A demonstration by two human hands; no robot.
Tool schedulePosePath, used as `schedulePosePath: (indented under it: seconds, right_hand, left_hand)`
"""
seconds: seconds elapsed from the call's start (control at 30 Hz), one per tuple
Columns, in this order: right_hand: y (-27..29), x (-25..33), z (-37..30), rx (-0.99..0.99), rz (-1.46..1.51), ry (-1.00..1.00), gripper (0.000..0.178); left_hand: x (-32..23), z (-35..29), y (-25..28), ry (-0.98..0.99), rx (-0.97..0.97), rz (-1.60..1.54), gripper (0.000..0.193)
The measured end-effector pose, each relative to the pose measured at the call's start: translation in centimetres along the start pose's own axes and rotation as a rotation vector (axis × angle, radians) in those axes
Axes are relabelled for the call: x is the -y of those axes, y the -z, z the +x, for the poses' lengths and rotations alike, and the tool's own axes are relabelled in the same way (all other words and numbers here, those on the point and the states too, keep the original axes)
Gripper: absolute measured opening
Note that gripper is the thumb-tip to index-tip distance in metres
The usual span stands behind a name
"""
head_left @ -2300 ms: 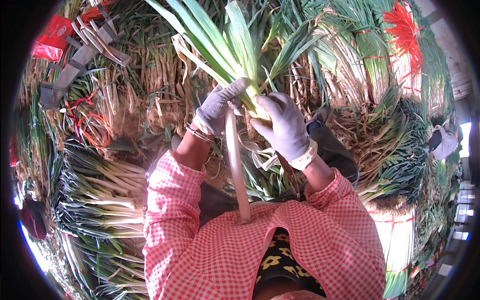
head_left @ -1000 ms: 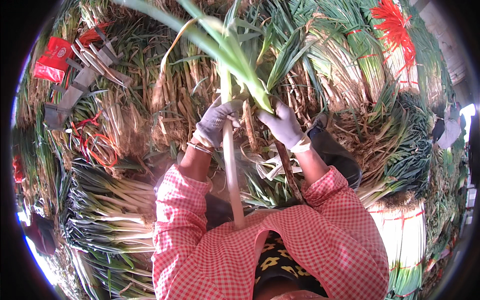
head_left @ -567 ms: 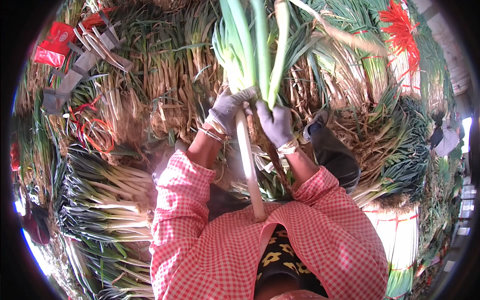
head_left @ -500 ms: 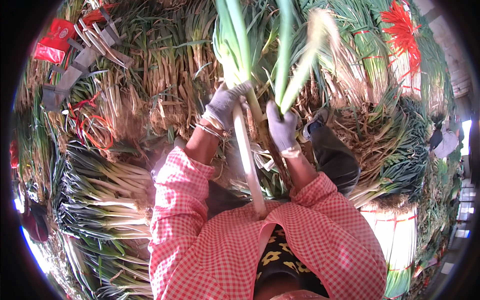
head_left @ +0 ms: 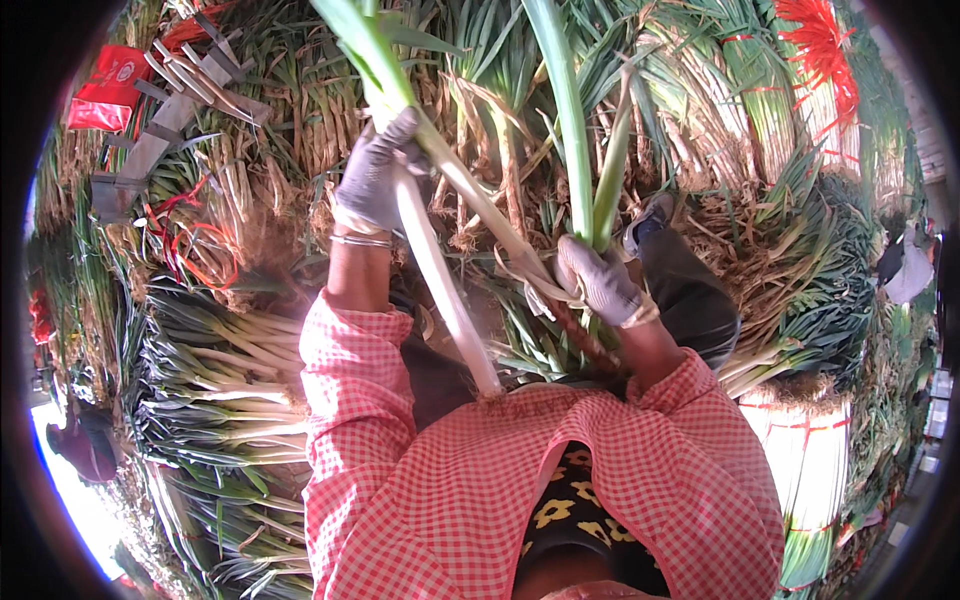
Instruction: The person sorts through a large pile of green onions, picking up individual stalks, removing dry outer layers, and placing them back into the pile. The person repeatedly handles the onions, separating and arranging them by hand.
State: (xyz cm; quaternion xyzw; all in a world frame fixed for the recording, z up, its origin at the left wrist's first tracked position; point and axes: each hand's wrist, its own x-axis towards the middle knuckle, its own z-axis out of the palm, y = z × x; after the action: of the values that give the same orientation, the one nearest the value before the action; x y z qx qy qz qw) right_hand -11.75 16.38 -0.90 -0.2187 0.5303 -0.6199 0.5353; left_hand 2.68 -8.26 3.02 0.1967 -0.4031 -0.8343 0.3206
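In a grey glove, my left hand (head_left: 375,182) is closed round a green onion whose long white stalk (head_left: 440,275) slants down toward my checked shirt. A second, browner stalk (head_left: 475,190) runs from beside the left hand's fingers down to my right hand (head_left: 600,285). That hand, also gloved, is closed round the base of upright green leaves (head_left: 575,130), with dry peeling skin by its fingers. Just below it a reddish-brown stalk end (head_left: 583,338) shows. Whether all these parts belong to separate onions, I cannot tell.
Unpeeled onions (head_left: 500,130) stand in rows ahead. White-stalked onions (head_left: 230,385) lie piled at left; tied bundles (head_left: 800,470) are at right. A metal rack (head_left: 150,145), red bag (head_left: 108,88) and red ties (head_left: 815,50) are farther off.
My left hand has moved left with the white-stalked onion, tilting its leaves left. My right hand is slightly lower and to the right. A bent pale leaf above it now stands straighter.
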Motion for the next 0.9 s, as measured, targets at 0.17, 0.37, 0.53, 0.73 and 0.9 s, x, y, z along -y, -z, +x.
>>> schedulePosePath:
  seconds: [0.17,0.37,0.53,0.73,0.9]
  right_hand:
    - [1.2,-1.0,-1.0,0.017,-0.681,0.312,0.011]
    - [3.2,-2.7,-1.0,0.197,-1.014,0.135,0.020]
    - [6.6,-4.4,-1.9,0.204,-1.269,0.261,0.023]
    - [13.2,-8.2,-4.1,0.192,-1.765,-0.412,0.031]
    - [15.9,-7.0,-5.1,0.157,-1.777,-0.636,0.053]
  left_hand:
    - [-1.9,-1.2,2.1,-0.043,-0.161,0.036,0.027]
    - [-4.4,-2.6,5.2,-0.150,-0.233,0.043,0.026]
    - [-5.3,-3.5,7.1,-0.240,-0.331,0.037,0.020]
    - [-7.3,-3.8,6.9,-0.312,-0.532,0.008,0.024]
    - [-8.6,-3.5,8.5,-0.266,-0.420,-0.084,0.024]
